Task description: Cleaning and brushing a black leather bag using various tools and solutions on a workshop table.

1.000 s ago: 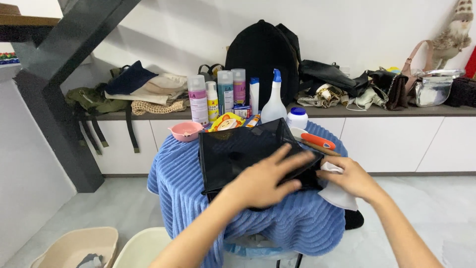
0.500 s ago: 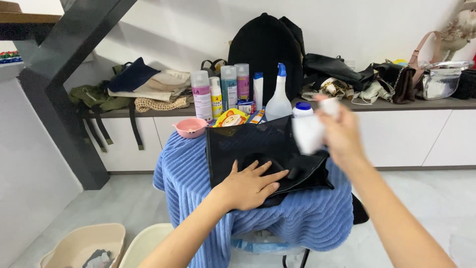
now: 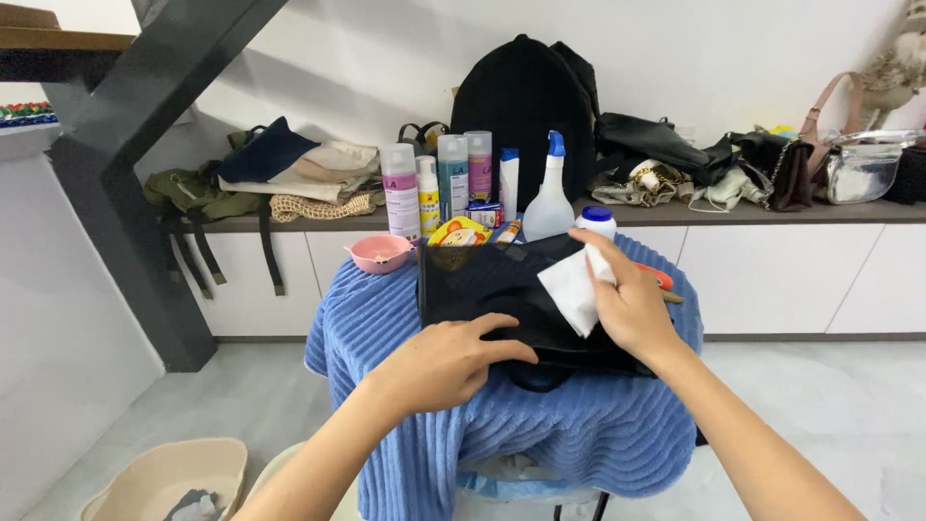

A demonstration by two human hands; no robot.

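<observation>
A flat black bag (image 3: 492, 285) lies on a small table draped with a blue ribbed towel (image 3: 569, 434). My left hand (image 3: 444, 362) rests palm down on the bag's near edge, fingers spread. Gripped in my right hand (image 3: 632, 309) is a white cloth (image 3: 574, 289), which is pressed against the bag's right side.
Behind the bag stand several spray cans (image 3: 439, 193), a white spray bottle (image 3: 550, 198), a white jar with a blue lid (image 3: 596, 222) and a pink bowl (image 3: 379, 253). Bags and a black backpack (image 3: 526, 106) crowd the long counter. Beige tubs (image 3: 159, 478) sit on the floor at lower left.
My right hand lifted the white cloth up off the table, then brought it back down onto the bag's right side. The left hand stayed on the bag.
</observation>
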